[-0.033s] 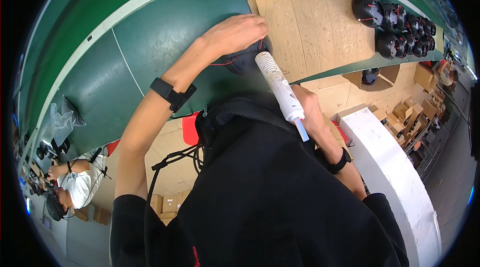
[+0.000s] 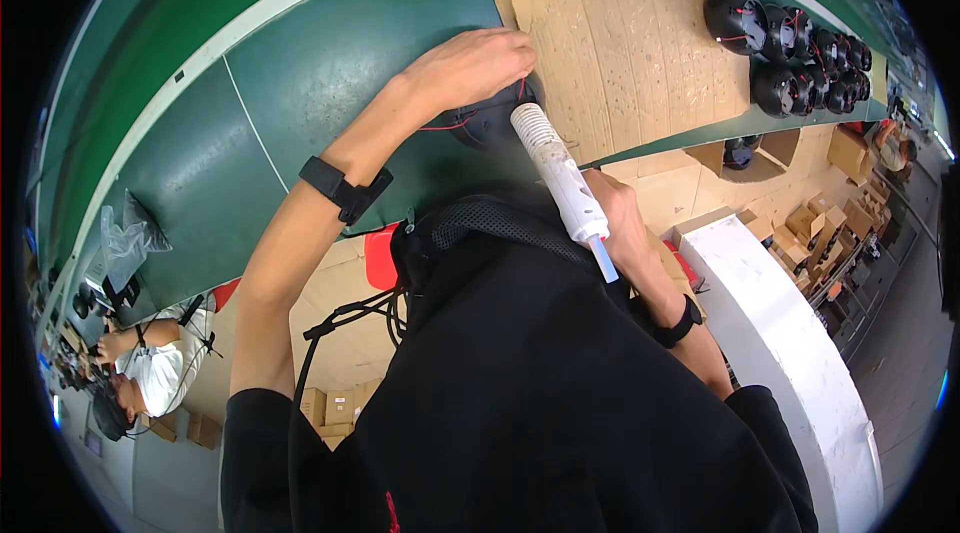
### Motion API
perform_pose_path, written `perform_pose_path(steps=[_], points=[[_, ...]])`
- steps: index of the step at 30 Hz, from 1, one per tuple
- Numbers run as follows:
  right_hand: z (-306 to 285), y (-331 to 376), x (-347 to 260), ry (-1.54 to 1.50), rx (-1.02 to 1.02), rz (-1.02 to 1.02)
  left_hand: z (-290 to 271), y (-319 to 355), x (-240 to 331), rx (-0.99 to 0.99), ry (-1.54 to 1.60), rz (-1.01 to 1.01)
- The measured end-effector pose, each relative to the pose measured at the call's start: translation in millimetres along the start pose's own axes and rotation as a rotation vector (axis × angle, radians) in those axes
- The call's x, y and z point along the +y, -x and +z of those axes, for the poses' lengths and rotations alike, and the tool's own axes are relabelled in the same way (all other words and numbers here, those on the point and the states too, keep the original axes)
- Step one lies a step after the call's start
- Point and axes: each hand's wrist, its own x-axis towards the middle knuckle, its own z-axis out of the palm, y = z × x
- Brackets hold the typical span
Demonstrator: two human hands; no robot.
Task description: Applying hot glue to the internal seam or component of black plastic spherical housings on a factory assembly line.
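Note:
On the green table in front of me lies a black round housing (image 2: 487, 125) with thin red wires on it. My left hand (image 2: 482, 63) reaches over the housing, fingers closed together at its far edge. A red wire (image 2: 522, 87) runs up to those fingertips, which appear to pinch it. My right hand (image 2: 617, 211) is closed round a white hot glue gun (image 2: 570, 188), its fingers partly hidden behind the tool. The gun's ribbed front end is over the housing's right side; a translucent glue stick (image 2: 604, 261) sticks out of its rear.
A worn cardboard sheet (image 2: 630, 53) covers the table to the right. Beyond it stand rows of similar black housings (image 2: 738, 21). A clear plastic bag (image 2: 122, 245) lies at far left, near a seated person (image 2: 160, 363). An open carton (image 2: 765, 155) and a white ledge (image 2: 770, 293) are on the right.

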Motion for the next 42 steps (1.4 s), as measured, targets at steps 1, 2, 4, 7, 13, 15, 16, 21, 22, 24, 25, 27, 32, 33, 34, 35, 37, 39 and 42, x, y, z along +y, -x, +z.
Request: perform_pose_path(steps=[1, 2, 4, 7, 13, 15, 16, 21, 22, 24, 25, 27, 32, 33, 34, 35, 37, 39, 42], points=[[1, 0, 0, 0.010, -0.007, 0.019, -2, 2, 1, 0.003, 0.012, -0.006], [1, 0, 0, -0.002, 0.006, 0.005, -4, 3, 2, -0.020, 0.021, -0.033], [1, 1, 0, 0.001, 0.007, 0.014, -10, 11, 6, -0.048, 0.090, -0.121], [1, 2, -1, -0.014, 0.016, 0.011, -13, 27, 18, -0.008, 0.126, -0.184], [0, 1, -3, 0.009, 0.001, 0.026, -9, 54, 40, 0.039, 0.089, -0.329], [0, 0, -3, 0.013, 0.013, -0.003, -6, 60, 44, 0.051, 0.098, -0.348], [0, -1, -4, 0.018, 0.016, -0.013, -5, 62, 45, 0.060, 0.109, -0.341], [-2, -4, -5, 0.021, -0.001, -0.016, 3, 70, 48, 0.080, 0.144, -0.295], [-2, -4, -5, 0.028, -0.019, 0.001, 5, 71, 48, 0.076, 0.142, -0.287], [-2, -5, -5, 0.023, -0.016, -0.016, 7, 72, 48, 0.072, 0.135, -0.269], [-2, -5, -4, 0.026, -0.031, -0.002, 8, 73, 47, 0.070, 0.131, -0.259], [-1, -5, -4, 0.034, -0.018, 0.001, 8, 73, 47, 0.072, 0.120, -0.250], [0, -3, -2, 0.033, -0.018, 0.010, 4, 71, 43, 0.151, 0.127, -0.253], [0, -3, -2, 0.030, -0.017, 0.009, 3, 69, 42, 0.165, 0.124, -0.250], [0, -2, -2, 0.029, -0.029, 0.024, 2, 66, 40, 0.179, 0.122, -0.248], [0, -2, -3, 0.038, -0.018, 0.003, 1, 63, 38, 0.203, 0.113, -0.239], [0, -1, -3, 0.067, -0.030, 0.006, 0, 56, 35, 0.223, 0.108, -0.235], [0, -1, -4, 0.072, -0.016, -0.009, 0, 48, 33, 0.229, 0.110, -0.246], [1, 0, -7, 0.063, -0.001, -0.012, 0, 38, 30, 0.224, 0.152, -0.295]])
